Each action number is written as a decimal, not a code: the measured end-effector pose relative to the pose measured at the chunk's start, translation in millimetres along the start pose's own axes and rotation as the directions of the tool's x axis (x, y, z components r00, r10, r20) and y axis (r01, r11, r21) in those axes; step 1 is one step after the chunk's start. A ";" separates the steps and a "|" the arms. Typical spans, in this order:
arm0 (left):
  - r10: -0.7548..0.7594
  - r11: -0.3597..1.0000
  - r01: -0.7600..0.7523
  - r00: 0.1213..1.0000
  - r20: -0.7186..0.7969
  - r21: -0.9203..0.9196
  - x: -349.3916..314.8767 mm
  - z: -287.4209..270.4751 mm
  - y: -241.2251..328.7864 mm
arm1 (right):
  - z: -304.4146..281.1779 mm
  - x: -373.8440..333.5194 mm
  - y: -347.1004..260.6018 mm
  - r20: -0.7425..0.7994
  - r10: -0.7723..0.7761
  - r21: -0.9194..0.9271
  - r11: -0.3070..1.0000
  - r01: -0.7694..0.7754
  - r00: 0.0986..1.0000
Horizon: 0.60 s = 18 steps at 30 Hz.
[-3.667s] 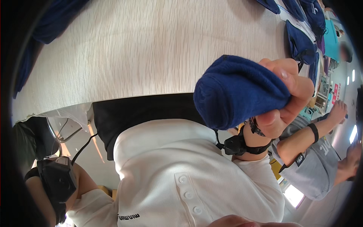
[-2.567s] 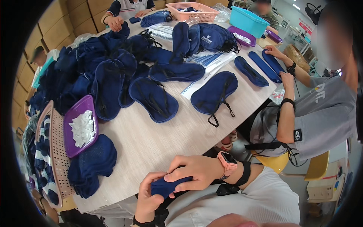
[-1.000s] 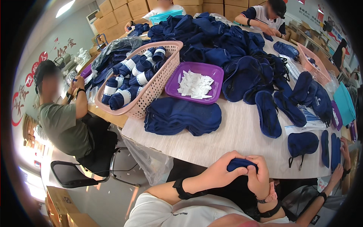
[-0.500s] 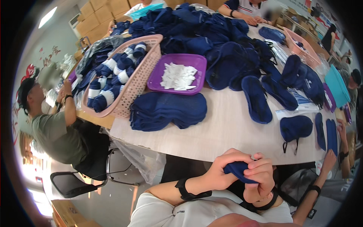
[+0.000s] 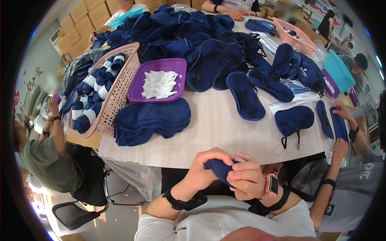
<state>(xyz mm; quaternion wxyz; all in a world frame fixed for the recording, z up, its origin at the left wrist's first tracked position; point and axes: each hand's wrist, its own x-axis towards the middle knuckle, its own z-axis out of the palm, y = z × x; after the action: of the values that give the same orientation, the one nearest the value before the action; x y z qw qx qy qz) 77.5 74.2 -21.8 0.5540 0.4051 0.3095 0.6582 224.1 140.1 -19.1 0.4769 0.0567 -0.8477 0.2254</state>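
In front of my chest, at the table's near edge, a folded navy cloth piece (image 5: 219, 169) is held between both hands. My left hand (image 5: 202, 165) is closed around its left side, thumb and fingers bent over it. The curled fingers of my right hand (image 5: 245, 176) press on its right side. The fingers hide much of the piece, so its exact kind cannot be made out. Beyond my hands lies a stack of navy contoured fabric pieces (image 5: 152, 121). Behind that stack stands a purple tray (image 5: 134, 89) with many small white slips (image 5: 160, 83).
A pink basket (image 5: 105, 113) holds rolled navy bundles with white bands. Navy slippers (image 5: 244, 98) and a strapped navy eye mask (image 5: 294, 121) lie to the right, before a large navy heap (image 5: 173, 32). Co-workers sit left, right and across; one's hand (image 5: 341, 146) touches navy strips.
The view has turned, so the table's contents appear farther left. Both hands keep their hold on the cloth, now tilted more steeply; my right wrist's watch has come into sight.
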 end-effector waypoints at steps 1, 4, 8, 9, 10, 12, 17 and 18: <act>0.021 0.998 -0.022 1.000 0.015 0.059 -1.1 -0.3 3.9 | -0.7 -1.7 1.6 0.027 -0.006 -0.030 1.000 0.007 1.000; 0.051 0.991 -0.053 0.998 0.026 0.124 -5.5 -0.2 12.7 | -1.6 1.9 0.5 0.044 -0.039 -0.145 0.988 0.045 0.998; 0.070 0.983 -0.070 0.998 0.007 0.171 -7.1 -2.8 19.0 | -4.7 10.0 -0.9 0.106 0.023 -0.187 0.982 -0.003 0.994; 0.051 0.987 -0.050 0.999 -0.005 0.152 -7.6 -4.8 18.2 | -4.9 12.1 -0.2 0.128 0.041 -0.129 0.991 -0.024 0.991; 0.032 0.991 -0.029 0.999 -0.018 0.132 -8.2 -6.0 17.2 | -5.0 14.6 0.9 0.150 0.058 -0.070 0.996 -0.048 0.987; 0.012 0.993 -0.009 1.000 -0.025 0.118 -10.5 -7.4 16.2 | -2.3 21.1 -0.3 0.112 0.005 -0.070 0.998 0.003 0.994; -0.328 0.943 0.326 0.944 -0.031 -0.067 -10.1 -9.9 28.7 | -4.0 23.0 -4.7 0.206 0.447 0.176 0.858 -0.483 0.870; -0.414 0.909 0.415 0.910 -0.038 0.030 -8.0 -3.6 38.0 | -7.0 19.8 -4.1 0.210 0.457 0.166 0.854 -0.492 0.864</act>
<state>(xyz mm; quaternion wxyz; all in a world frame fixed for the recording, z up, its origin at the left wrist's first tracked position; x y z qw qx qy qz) 56.7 59.1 7.4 0.6685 0.3304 0.4089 0.5260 220.2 141.9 1.9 0.3263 -0.0854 -0.8421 0.4209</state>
